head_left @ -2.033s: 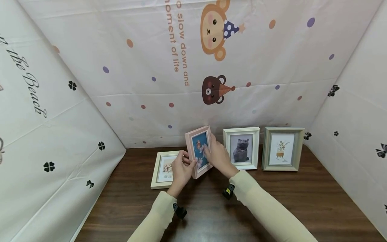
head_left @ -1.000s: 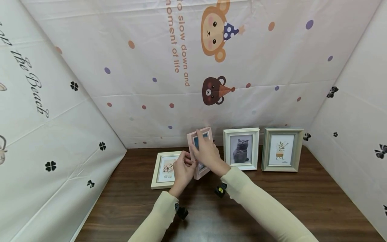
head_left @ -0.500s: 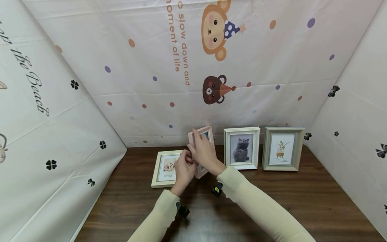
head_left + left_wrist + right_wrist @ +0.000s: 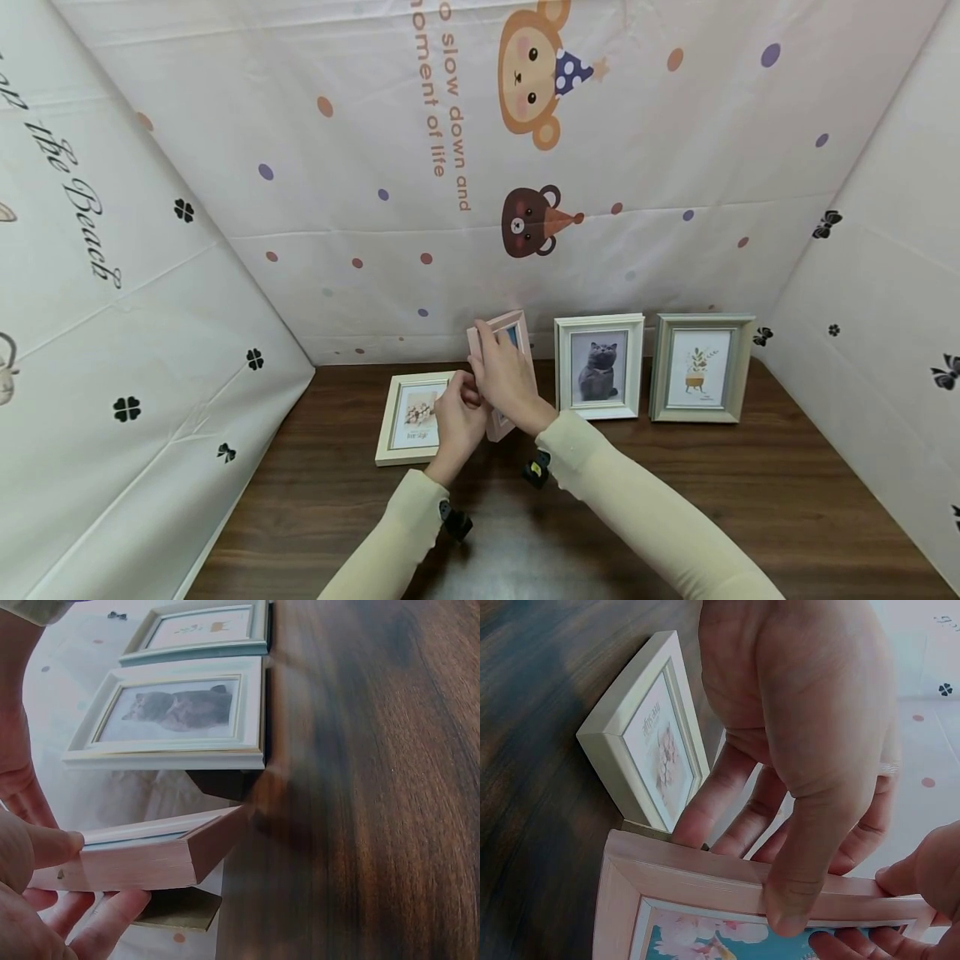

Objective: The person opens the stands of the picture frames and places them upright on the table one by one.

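A pink photo frame (image 4: 517, 320) with a blue flower picture stands tilted on the table, between the other frames. My left hand (image 4: 459, 414) holds its left side, thumb on the front and fingers curled behind, as the left wrist view shows. Across its front reaches my right hand (image 4: 504, 377), gripping the same side higher up. In the right wrist view the right hand's fingertips (image 4: 825, 943) lie on the picture side, covering part of it. A gold-brown flap (image 4: 180, 909) shows behind the pink frame in the left wrist view.
To the left, a cream photo frame (image 4: 384, 433) with a flower print lies leaned back. On the right stand a white frame (image 4: 561, 367) with a grey cat and a grey-green frame (image 4: 660, 375) with a plant print. Behind the wooden table (image 4: 600, 500) hangs a printed cloth (image 4: 337, 167).
The right hand has moved from the pink frame's right side across its front to the left side. The frame has shifted slightly right. The left hand keeps its hold.
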`<action>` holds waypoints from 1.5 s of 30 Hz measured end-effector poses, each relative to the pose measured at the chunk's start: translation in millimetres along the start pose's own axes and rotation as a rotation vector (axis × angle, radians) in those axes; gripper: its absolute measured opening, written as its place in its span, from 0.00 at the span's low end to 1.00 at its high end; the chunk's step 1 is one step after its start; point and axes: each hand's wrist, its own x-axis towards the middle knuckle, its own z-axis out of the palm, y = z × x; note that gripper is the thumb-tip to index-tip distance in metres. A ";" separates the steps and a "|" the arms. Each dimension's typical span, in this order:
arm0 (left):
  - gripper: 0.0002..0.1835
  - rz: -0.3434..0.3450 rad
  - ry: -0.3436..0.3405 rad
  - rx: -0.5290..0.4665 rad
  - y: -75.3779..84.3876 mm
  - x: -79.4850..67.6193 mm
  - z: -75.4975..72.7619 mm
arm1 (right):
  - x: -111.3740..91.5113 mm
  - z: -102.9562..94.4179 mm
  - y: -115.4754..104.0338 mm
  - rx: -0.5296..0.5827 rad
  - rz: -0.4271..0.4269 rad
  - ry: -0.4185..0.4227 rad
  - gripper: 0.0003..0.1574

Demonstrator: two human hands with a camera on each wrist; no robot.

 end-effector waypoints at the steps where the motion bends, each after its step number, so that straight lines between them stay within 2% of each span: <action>1: 0.13 0.001 0.000 -0.001 0.0 -0.1 0.0 | -0.2 0.1 0.3 0.002 -0.003 0.001 0.38; 9: 0.14 -0.001 -0.029 -0.010 1.8 -0.2 -3.0 | -0.8 -1.3 2.5 0.035 -0.047 0.015 0.35; 14: 0.14 -0.009 -0.093 -0.026 1.8 1.1 -8.4 | -0.5 -6.1 3.4 0.049 -0.044 0.003 0.35; 17: 0.12 -0.014 -0.140 -0.107 0.4 0.0 -12.7 | -0.3 -10.6 4.4 0.066 -0.028 -0.020 0.34; 21: 0.08 -0.006 -0.139 -0.230 -3.6 -1.8 -16.3 | -1.3 -17.8 7.7 0.088 -0.034 -0.029 0.33; 24: 0.07 -0.008 -0.118 -0.249 -7.3 -1.4 -16.7 | -1.6 -23.0 10.3 0.115 -0.045 -0.025 0.33; 27: 0.07 -0.024 -0.127 -0.237 -10.5 -0.4 -16.5 | -0.7 -27.9 13.2 0.155 -0.045 -0.024 0.33; 31: 0.09 -0.079 -0.184 -0.236 -12.9 -0.1 -16.0 | 1.2 -33.8 19.5 0.198 -0.046 -0.029 0.33; 38: 0.20 -0.235 -0.334 -0.312 -14.2 -2.6 -12.4 | -0.3 -42.9 35.7 0.322 -0.073 -0.056 0.36; 45: 0.23 -0.294 -0.377 -0.334 -11.7 -5.8 -7.8 | -4.0 -49.9 47.2 0.420 -0.083 -0.105 0.36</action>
